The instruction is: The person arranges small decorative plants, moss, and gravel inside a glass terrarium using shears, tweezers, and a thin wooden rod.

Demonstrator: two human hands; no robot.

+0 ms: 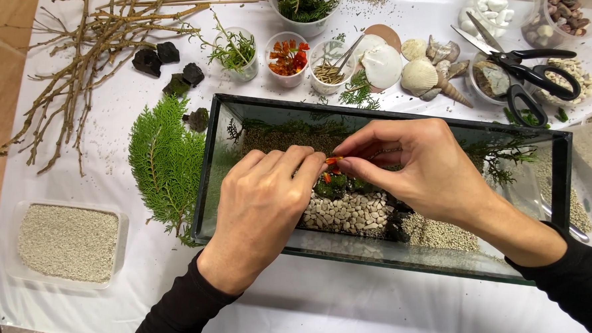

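Both hands, left hand (pixel 261 205) and right hand (pixel 416 168), pinch a tiny orange-red flower sprig (pixel 333 161) together over the moss clump (pixel 334 183) inside the glass tank (pixel 205 182); it looks light and fragile, best held by its stem.

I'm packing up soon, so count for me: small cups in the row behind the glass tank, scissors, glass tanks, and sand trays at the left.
Small cups: 3
Scissors: 1
Glass tank: 1
Sand tray: 1
Total: 6

Two bare hands, left hand (pixel 261 205), right hand (pixel 416 168), long black sleeves (pixel 183 308)
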